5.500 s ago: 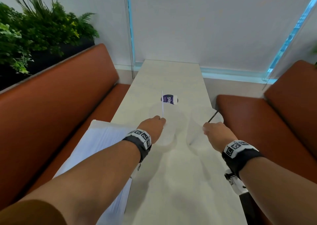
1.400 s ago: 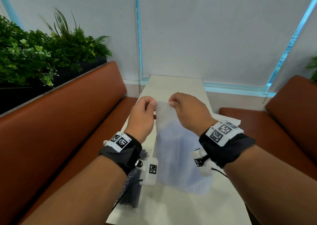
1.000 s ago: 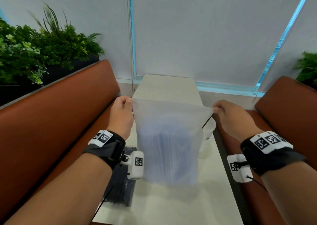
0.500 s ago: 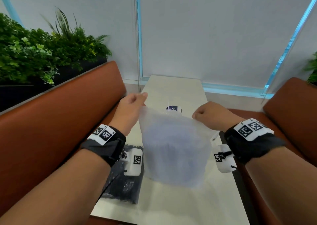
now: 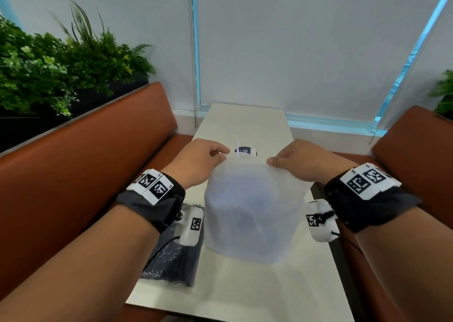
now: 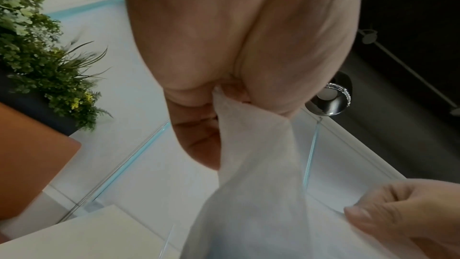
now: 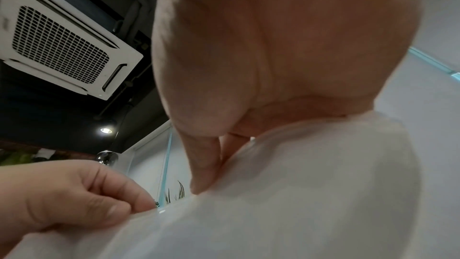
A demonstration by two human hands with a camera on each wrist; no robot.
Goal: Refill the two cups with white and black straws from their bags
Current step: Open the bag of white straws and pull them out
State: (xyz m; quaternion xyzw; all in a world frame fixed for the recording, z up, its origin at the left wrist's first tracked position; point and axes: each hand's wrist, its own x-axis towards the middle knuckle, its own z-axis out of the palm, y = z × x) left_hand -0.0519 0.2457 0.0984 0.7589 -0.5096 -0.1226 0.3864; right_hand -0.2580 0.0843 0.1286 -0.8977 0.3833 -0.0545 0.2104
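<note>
Bright, even daylight comes through the white blind (image 5: pixel 306 47) behind the table (image 5: pixel 245 294), which carries only soft shadows. Wide-angle distortion bends the blind's blue edges. Both wrist views are soft: the palms close up are blurred, and a ceiling spotlight (image 7: pixel 105 130) glares against a dark ceiling

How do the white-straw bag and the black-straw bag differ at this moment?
The white-straw bag stands upright mid-table, while the black-straw bag lies flat at the table's near left edge. The left hand and right hand pinch the white-straw bag's top; nothing holds the black-straw bag. Both rest on the table.
</note>
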